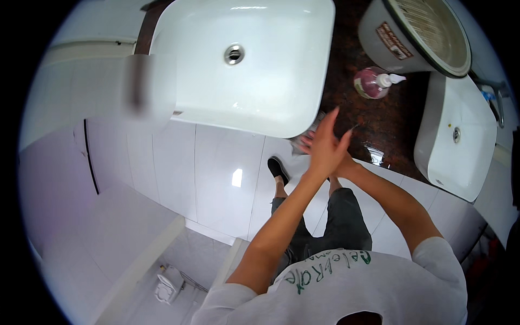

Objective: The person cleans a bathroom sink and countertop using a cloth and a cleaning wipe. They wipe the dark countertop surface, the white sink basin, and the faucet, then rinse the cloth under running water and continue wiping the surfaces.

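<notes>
My hands cross in front of me at the near corner of a white basin (303, 116). My left hand (326, 146) lies on top, fingers stretched out and thumb apart. Mostly hidden beneath it is my right hand (344, 164); what look like its fingertips show to the left, spread apart. A grey, shiny thing (296, 146) is beside those fingertips, too blurred to name. Past my hands, a clear pump bottle (371, 84) with pinkish-red liquid stands on the dark reddish stone counter (390, 127).
A large pale tub (379, 35) with a dark rim stands behind the bottle. To the right is a second white basin (439, 130) with a metal drain. White tiled floor (222, 173) lies below. A toilet (169, 284) shows at the lower left, beyond a low wall.
</notes>
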`<action>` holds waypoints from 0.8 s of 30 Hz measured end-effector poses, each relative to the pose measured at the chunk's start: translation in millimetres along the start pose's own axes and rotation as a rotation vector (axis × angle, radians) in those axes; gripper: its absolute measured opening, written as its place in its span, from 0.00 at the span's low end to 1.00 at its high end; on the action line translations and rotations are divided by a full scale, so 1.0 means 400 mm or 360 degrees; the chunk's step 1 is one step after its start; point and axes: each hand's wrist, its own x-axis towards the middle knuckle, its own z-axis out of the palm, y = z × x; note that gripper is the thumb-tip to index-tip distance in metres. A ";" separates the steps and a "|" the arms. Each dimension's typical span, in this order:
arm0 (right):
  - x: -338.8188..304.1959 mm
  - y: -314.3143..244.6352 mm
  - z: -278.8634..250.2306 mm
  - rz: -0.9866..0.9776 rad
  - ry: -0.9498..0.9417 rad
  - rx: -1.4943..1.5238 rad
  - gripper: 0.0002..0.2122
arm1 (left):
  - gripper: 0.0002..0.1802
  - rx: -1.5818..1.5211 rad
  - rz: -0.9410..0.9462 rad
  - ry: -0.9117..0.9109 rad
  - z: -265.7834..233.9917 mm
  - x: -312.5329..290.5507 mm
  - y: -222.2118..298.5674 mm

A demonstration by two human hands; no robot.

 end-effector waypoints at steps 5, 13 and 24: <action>0.330 -0.167 0.070 -0.0364 0.0307 -0.0687 0.27 | 0.15 0.0379 -0.0713 0.0217 -0.422 -0.436 -0.152; 0.820 -0.456 0.248 0.0048 0.0136 -0.0513 0.26 | 0.14 0.0173 -0.1371 0.0659 -0.947 -0.835 -0.390; 1.444 -0.594 0.302 0.0453 0.0332 -0.0590 0.25 | 0.15 0.0041 -0.1360 0.0772 -1.383 -0.807 -0.497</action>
